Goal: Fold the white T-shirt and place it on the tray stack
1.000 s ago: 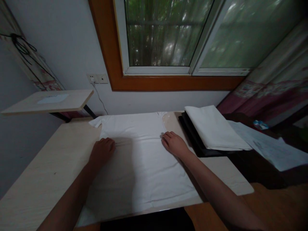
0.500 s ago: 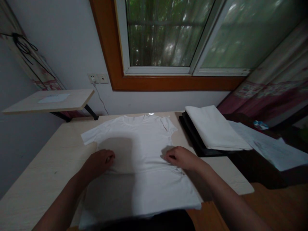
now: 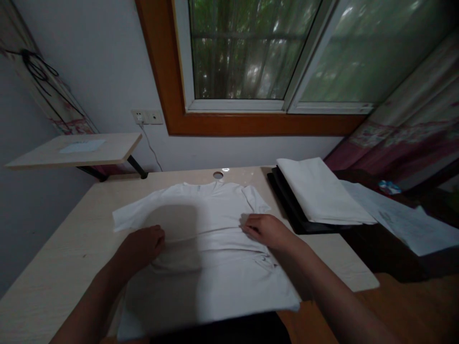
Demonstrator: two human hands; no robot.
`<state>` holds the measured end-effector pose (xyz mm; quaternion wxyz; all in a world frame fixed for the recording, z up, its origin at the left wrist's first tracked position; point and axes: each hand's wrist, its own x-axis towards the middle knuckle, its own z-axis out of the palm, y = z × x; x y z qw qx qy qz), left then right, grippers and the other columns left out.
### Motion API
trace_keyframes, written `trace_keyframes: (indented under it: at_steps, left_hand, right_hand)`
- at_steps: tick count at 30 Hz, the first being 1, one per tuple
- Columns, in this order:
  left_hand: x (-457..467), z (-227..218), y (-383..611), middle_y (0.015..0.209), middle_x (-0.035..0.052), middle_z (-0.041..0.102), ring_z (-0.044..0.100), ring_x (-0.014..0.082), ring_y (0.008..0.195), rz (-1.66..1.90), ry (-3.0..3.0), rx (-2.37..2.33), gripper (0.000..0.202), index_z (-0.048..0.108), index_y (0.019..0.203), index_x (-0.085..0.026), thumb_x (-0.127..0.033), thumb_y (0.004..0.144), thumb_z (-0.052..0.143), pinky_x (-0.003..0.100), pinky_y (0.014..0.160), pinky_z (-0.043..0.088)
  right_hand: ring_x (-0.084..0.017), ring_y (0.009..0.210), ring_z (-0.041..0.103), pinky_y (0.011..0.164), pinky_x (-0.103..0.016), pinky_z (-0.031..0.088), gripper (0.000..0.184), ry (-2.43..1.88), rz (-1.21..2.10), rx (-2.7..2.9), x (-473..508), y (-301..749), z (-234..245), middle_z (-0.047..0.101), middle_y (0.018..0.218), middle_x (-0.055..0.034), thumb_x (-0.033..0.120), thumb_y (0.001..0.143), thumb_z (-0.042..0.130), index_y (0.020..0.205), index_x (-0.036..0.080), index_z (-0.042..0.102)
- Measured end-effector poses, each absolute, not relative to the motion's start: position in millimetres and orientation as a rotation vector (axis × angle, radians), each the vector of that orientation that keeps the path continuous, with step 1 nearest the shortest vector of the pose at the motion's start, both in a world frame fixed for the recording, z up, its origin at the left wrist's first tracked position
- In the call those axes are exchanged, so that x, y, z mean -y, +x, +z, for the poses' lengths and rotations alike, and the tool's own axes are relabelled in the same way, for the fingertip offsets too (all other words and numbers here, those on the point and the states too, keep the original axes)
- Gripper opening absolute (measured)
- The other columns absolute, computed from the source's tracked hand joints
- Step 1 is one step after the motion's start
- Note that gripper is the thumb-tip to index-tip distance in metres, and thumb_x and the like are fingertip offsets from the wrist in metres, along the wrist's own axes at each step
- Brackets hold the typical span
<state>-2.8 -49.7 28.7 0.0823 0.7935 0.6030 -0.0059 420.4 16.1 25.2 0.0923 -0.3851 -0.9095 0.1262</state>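
A white T-shirt point(image 3: 211, 248) lies spread on a pale wooden table point(image 3: 68, 248), collar toward the window, both short sleeves out to the sides. My left hand point(image 3: 141, 246) rests on the shirt's left side below the sleeve, fingers curled onto the cloth. My right hand point(image 3: 267, 230) presses on the shirt's right edge just under the right sleeve, fingers bent and pinching the fabric. Small wrinkles run across the cloth between the two hands. The shirt's hem hangs over the table's near edge.
A folded white cloth point(image 3: 319, 191) lies on a black stack point(image 3: 287, 205) at the table's right. Papers point(image 3: 401, 215) lie on a dark surface further right. A small shelf point(image 3: 79, 150) juts from the left wall. A round hole point(image 3: 218, 175) sits in the tabletop behind the collar.
Both hands have dragged the shirt toward me; its collar and sleeves, earlier at the table's far edge, now lie further forward and the cable hole is uncovered.
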Motion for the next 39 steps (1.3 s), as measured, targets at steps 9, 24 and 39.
trace_keyframes:
  at_steps: [9, 24, 39]
  left_hand:
    - [33, 23, 8, 0.107, 0.0093, 0.071, 0.065, 0.0262, 0.101, 0.114, 2.458, -1.742, 0.025, 0.068, 0.102, -0.021, -0.029, 0.096, 0.045, 0.040, 0.088, 0.050]
    - [-30, -52, -26, 0.153, 0.0180, 0.047, 0.040, 0.0330, 0.144, 0.417, 2.554, -2.143, 0.054, 0.052, 0.141, -0.013, -0.047, 0.102, 0.037, 0.053, 0.121, 0.029]
    - [-40, -52, -61, 0.160, 0.0169, 0.039, 0.030, 0.0343, 0.151, 0.239, 2.509, -2.215, 0.061, 0.046, 0.149, -0.016, -0.051, 0.102, 0.029, 0.059, 0.119, 0.027]
  right_hand:
    - [-0.020, 0.085, 0.065, 0.077, -0.028, 0.045, 0.028, -1.136, 0.591, 2.516, -18, 416, 22, 0.072, 0.090, -0.0059, 0.029, 0.104, 0.048, 0.089, 0.020, 0.071]
    - [-0.031, 0.114, 0.054, 0.092, -0.040, 0.043, 0.023, -1.846, -0.308, 2.282, -50, 429, 1, 0.063, 0.127, -0.0144, 0.026, 0.099, 0.054, 0.116, 0.016, 0.066]
    - [-0.027, 0.128, 0.053, 0.112, -0.039, 0.042, 0.036, -1.510, -0.094, 2.322, -63, 411, -16, 0.058, 0.140, -0.0137, 0.027, 0.101, 0.048, 0.132, 0.016, 0.063]
